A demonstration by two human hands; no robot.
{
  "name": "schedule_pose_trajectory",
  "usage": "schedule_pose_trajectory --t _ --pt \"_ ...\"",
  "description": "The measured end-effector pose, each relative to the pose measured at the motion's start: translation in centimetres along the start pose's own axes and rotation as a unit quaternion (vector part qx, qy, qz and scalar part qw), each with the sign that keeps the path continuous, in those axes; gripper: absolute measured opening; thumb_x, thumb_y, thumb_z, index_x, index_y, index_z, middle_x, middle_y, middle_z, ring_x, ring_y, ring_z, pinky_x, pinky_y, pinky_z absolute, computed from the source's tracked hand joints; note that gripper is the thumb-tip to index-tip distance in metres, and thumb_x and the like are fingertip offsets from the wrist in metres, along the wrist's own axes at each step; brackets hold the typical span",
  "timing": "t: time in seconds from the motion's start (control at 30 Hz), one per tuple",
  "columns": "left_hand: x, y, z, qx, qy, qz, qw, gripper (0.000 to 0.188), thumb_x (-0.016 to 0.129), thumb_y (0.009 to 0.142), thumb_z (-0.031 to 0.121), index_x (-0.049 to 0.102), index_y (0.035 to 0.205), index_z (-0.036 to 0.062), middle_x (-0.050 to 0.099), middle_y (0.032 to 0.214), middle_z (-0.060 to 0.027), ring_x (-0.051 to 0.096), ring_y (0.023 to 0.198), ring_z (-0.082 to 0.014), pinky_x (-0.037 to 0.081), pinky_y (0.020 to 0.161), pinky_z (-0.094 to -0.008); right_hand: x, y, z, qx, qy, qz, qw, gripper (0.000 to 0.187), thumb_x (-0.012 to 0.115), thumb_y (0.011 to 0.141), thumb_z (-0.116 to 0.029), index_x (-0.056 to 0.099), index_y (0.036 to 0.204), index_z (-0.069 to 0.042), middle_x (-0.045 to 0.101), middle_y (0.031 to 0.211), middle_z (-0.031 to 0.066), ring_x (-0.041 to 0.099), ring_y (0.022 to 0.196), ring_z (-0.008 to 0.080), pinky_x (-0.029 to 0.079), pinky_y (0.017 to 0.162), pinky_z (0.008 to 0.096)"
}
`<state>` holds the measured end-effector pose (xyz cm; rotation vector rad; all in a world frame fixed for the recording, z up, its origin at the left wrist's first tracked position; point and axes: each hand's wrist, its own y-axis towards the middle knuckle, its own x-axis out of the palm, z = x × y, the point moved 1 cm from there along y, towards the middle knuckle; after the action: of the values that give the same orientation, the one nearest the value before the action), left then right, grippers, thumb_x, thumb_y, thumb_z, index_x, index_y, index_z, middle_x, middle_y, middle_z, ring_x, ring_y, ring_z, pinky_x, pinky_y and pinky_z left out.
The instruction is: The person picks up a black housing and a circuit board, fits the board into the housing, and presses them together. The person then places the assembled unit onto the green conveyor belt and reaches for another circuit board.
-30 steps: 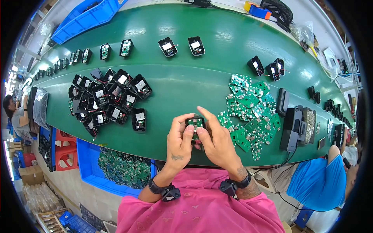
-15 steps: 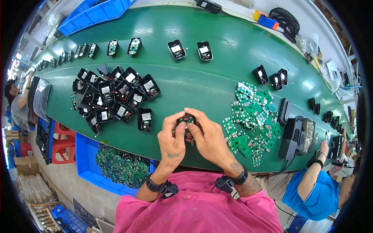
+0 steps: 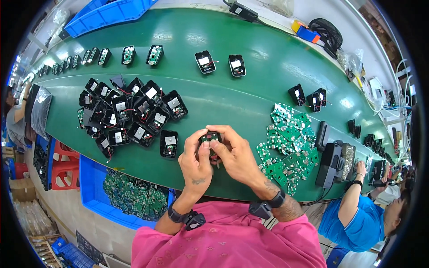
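Between my two hands is a small black plastic housing (image 3: 216,135) with a green circuit board (image 3: 214,156) set in its open side. Its left side is wrapped by the fingers of my left hand (image 3: 195,167), whose thumb lies on the board. My right hand (image 3: 239,158) closes round the other side, thumb also pressing on the board. Much of the housing is hidden behind fingers and thumbs. Left of my hands, a single black housing (image 3: 169,144) lies beside a heap of similar housings (image 3: 120,105). To the right spreads a pile of loose green circuit boards (image 3: 288,134).
Housings with boards (image 3: 155,55) line the green table's (image 3: 250,102) far left; two open housings (image 3: 205,62) lie far centre. A dark boxy device (image 3: 328,165) stands beyond the board pile. Below left sits a blue crate (image 3: 91,192) of boards. A co-worker (image 3: 357,219) is at right.
My thumbs have shifted slightly on the board while both hands keep hold of the housing. The whole view has moved a little, and the co-worker's arm at right has changed position.
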<state>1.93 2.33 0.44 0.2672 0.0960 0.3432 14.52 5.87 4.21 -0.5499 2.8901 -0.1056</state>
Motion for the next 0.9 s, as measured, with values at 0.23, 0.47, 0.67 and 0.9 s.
schedule_pose_trajectory --t 0.23,0.47,0.67,0.9 --pt "-0.2 -0.6 0.7 -0.086 0.009 -0.093 0.992 0.062 0.06 0.092 0.008 0.034 0.148 -0.0002 0.057 0.136 -0.0203 0.063 0.061 -0.0118 0.052 0.056 -0.024 -12.0 10.6 0.6 0.0 -0.197 0.211 0.958 0.031 0.057 0.097 -0.015 0.06 0.127 -0.008 0.069 0.09 0.012 0.07 0.076 0.0198 0.057 0.066 0.0325" --pt "-0.2 -1.2 -0.8 -0.039 0.043 -0.09 0.994 0.049 0.064 0.091 0.007 0.048 0.136 -0.001 0.067 0.118 -0.0158 0.061 0.058 -0.0116 0.049 0.053 -0.0245 -16.3 15.8 2.8 -0.007 -0.485 0.247 0.839 0.048 0.064 0.086 -0.02 0.059 0.133 -0.014 0.065 0.118 0.0185 0.059 0.111 0.0364 0.047 0.095 0.0472" --pt "0.4 -1.1 -0.7 -0.033 0.068 -0.108 0.991 0.038 0.064 0.091 0.006 0.055 0.127 -0.002 0.067 0.114 -0.0149 0.062 0.061 -0.0126 0.049 0.053 -0.0242 -12.3 16.4 0.3 -0.275 -0.604 0.115 0.739 0.075 0.07 0.069 -0.013 0.052 0.142 -0.015 0.054 0.137 0.011 0.04 0.131 0.0387 0.038 0.105 0.0497" --pt "0.0 -1.2 -0.2 -0.093 -0.065 -0.051 0.992 0.076 0.077 0.083 0.006 0.038 0.148 0.0009 0.042 0.149 -0.017 0.069 0.087 -0.0216 0.059 0.068 -0.0294 -8.9 13.1 -3.5 -0.237 -0.563 -0.112 0.783 0.076 0.075 0.065 -0.014 0.051 0.136 -0.003 0.058 0.126 0.0138 0.051 0.115 0.0366 0.041 0.101 0.0454"
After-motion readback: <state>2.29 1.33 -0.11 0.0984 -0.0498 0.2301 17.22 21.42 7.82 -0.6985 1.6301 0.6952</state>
